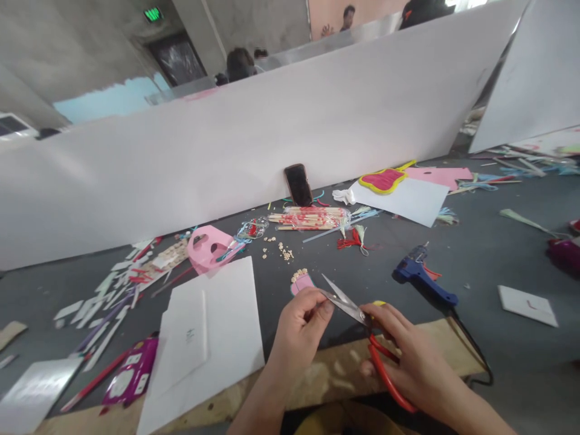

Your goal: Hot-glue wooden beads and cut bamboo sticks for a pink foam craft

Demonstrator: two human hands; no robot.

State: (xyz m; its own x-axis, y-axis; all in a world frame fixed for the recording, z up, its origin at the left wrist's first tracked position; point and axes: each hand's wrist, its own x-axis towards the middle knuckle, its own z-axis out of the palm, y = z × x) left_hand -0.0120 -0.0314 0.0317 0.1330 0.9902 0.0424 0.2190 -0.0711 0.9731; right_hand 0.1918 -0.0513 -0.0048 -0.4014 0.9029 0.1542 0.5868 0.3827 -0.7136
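My right hand (403,347) is wrapped round a pair of scissors (383,368) with red handles. Their blades are parted and point up and to the left. A bit of something yellow (379,302) shows by my right fingers. My left hand (302,326) is closed in a pinch at the lower blade's tip; whatever lies between its fingertips is hidden or too small to make out. Just beyond these fingers lies a small pink piece (302,284) with pale beads along its top edge. More loose beads (286,252) are scattered farther back on the dark table.
A blue glue gun (423,278) lies to the right, its cord running forward. White sheets (231,308) and a purple packet (132,371) are at left. Behind are wrapped sticks (312,217), a phone (299,184) propped upright, and a white partition (226,145). Several people are beyond it.
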